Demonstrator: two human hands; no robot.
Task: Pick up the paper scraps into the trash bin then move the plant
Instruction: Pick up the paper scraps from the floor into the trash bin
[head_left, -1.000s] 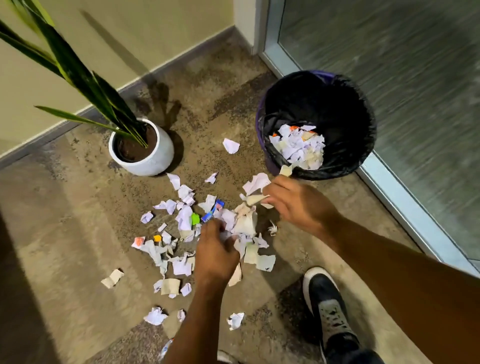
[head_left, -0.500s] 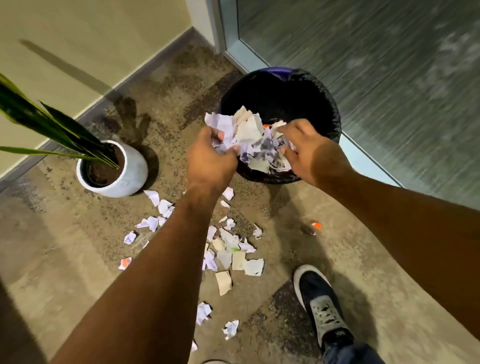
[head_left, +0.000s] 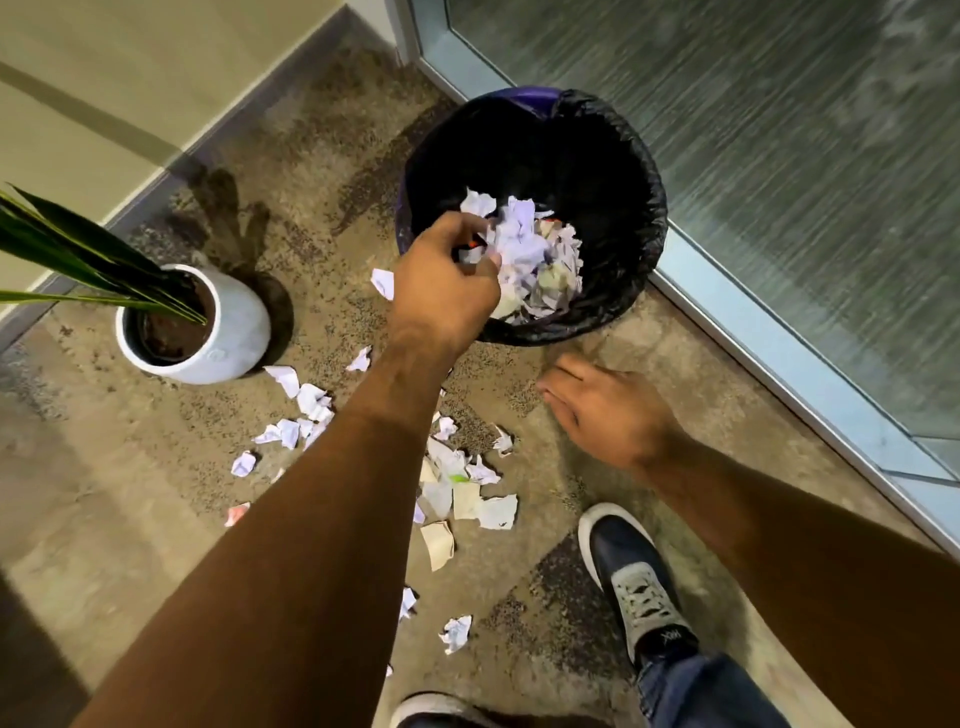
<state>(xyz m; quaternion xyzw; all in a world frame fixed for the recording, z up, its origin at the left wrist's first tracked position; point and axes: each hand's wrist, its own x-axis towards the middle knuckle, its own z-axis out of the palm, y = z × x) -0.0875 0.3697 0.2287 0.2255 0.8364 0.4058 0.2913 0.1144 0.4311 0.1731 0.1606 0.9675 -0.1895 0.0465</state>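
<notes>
A black-lined trash bin (head_left: 644, 171) stands on the floor and holds a heap of white paper scraps (head_left: 540, 260). My left hand (head_left: 441, 280) reaches over its near left rim, fingers curled on a few scraps at the edge of the heap. My right hand (head_left: 608, 410) hangs lower, in front of the bin, fingers apart and holding nothing. Several more paper scraps (head_left: 467, 493) lie scattered on the floor beneath my left forearm. The plant (head_left: 78, 249), with long green leaves, sits in a white pot (head_left: 234, 332) to the left of the bin.
A glass door with a metal frame (head_left: 779, 364) runs along the right, close behind the bin. A beige wall (head_left: 104, 78) lies behind the plant. My right shoe (head_left: 634, 577) is planted just right of the scattered scraps.
Both hands lifted a bundle of scraps from the floor to the bin. The bundle now lies in the bin, and my right hand has let go and dropped back toward the floor.
</notes>
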